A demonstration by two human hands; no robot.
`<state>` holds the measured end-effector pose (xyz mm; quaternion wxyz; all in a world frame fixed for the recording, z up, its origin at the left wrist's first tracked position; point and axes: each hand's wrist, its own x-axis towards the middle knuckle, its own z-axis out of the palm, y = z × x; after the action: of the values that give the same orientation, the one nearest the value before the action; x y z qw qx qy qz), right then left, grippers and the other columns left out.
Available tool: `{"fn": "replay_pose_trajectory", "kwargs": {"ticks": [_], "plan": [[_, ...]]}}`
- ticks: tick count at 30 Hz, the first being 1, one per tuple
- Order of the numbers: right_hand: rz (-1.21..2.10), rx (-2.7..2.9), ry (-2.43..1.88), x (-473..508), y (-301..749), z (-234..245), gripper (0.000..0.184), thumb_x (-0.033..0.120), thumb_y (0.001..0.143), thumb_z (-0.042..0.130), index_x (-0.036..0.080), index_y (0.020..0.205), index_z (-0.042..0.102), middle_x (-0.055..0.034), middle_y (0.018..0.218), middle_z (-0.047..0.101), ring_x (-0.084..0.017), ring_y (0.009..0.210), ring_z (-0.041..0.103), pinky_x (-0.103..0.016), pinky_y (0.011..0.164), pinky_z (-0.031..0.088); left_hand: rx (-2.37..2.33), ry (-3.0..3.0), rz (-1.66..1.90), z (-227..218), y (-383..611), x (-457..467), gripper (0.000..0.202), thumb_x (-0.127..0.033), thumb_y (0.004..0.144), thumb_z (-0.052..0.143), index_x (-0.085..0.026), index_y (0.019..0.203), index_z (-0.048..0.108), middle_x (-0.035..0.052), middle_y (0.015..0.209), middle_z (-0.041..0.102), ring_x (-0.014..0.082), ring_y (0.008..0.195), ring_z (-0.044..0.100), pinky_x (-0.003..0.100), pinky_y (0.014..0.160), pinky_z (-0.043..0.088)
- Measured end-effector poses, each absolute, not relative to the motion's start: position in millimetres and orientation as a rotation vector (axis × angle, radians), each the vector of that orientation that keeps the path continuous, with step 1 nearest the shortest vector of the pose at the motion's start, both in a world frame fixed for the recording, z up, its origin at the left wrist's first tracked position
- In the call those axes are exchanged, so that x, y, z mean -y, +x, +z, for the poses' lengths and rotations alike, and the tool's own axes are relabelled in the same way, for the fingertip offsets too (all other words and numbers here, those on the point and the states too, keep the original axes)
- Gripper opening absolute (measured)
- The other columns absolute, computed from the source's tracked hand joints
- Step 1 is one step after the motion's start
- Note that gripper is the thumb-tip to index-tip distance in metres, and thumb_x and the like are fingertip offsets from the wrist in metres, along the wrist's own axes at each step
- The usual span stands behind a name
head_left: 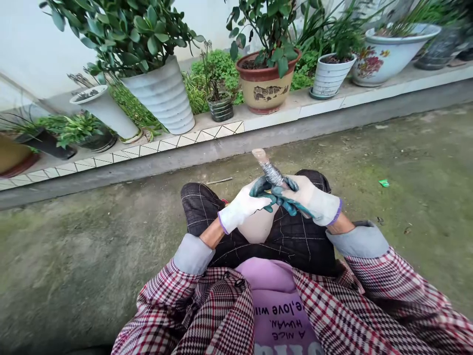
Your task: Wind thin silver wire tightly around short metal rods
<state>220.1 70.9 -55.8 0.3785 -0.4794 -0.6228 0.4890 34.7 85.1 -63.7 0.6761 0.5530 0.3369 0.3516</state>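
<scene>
Both left hand (pixel 244 204) and right hand (pixel 310 197) clamp fingers round the handle (pixel 260 155), its silvery winding (pixel 272 173) seemingly partway done, tip bare.

Head-mounted camera, single view
Faced forward and down, close above left hand (pixel 248 201) and right hand (pixel 308 195), ledge (pixel 273 122) beyond.

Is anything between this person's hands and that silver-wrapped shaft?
Only the white-and-green gloves, on the left hand and right hand. Nothing else visible stands in the way of the silver-wrapped shaft.
</scene>
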Motion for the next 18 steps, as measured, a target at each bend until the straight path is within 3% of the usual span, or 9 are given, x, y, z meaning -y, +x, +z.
{"fn": "replay_pose_trajectory", "kwargs": {"ticks": [3,6,10,15,18], "plan": [[1.143,1.662,-1.302,-67.3,221.5,-61.4,0.025,0.039,0.075,0.068,0.017,0.078,0.057,0.0026,0.06,0.053,-0.011,0.052,0.047,-0.023,0.046,0.038,-0.844,1.18,0.741,-64.5,23.7,-75.7,0.061,-0.024,0.068,0.072,-0.01,0.126,0.058,0.0054,0.081,0.071,0.0119,0.055,0.062,0.024,0.052,0.05],[1.061,1.664,-1.41,-62.2,222.4,-63.8,0.027,0.041,0.076,0.067,0.019,0.075,0.052,0.0038,0.059,0.051,-0.01,0.049,0.045,-0.023,0.046,0.037,-0.952,1.156,0.796,-63.0,10.4,-67.0,0.05,-0.034,0.076,0.066,-0.008,0.119,0.063,-0.0008,0.059,0.062,0.0073,0.039,0.048,0.02,0.038,0.038],[1.003,1.657,-1.544,-56.1,219.8,-62.0,0.027,0.045,0.08,0.061,0.02,0.079,0.051,0.0037,0.059,0.053,-0.01,0.047,0.047,-0.023,0.046,0.036,-0.986,1.147,0.819,-61.3,-2.8,-52.7,0.042,-0.04,0.079,0.063,-0.011,0.108,0.069,-0.0044,0.05,0.054,0.0046,0.033,0.038,0.018,0.033,0.027],[0.72,1.875,-1.607,-59.4,221.8,-66.9,0.02,0.04,0.087,0.054,0.02,0.088,0.056,-0.0023,0.072,0.061,-0.015,0.061,0.053,-0.026,0.057,0.038,-1.073,1.143,0.836,-61.7,-0.6,-44.1,0.052,-0.034,0.073,0.069,-0.017,0.122,0.066,-0.0078,0.048,0.049,0.0043,0.036,0.034,0.018,0.035,0.022],[0.62,1.946,-1.602,-63.4,224.6,-74.9,0.018,0.036,0.087,0.054,0.02,0.093,0.058,-0.0048,0.079,0.064,-0.016,0.065,0.053,-0.027,0.06,0.038,-1.163,1.137,0.86,-65.4,4.5,-45.5,0.04,-0.031,0.07,0.069,-0.015,0.106,0.072,-0.007,0.049,0.048,0.0036,0.037,0.033,0.019,0.037,0.02]]}}
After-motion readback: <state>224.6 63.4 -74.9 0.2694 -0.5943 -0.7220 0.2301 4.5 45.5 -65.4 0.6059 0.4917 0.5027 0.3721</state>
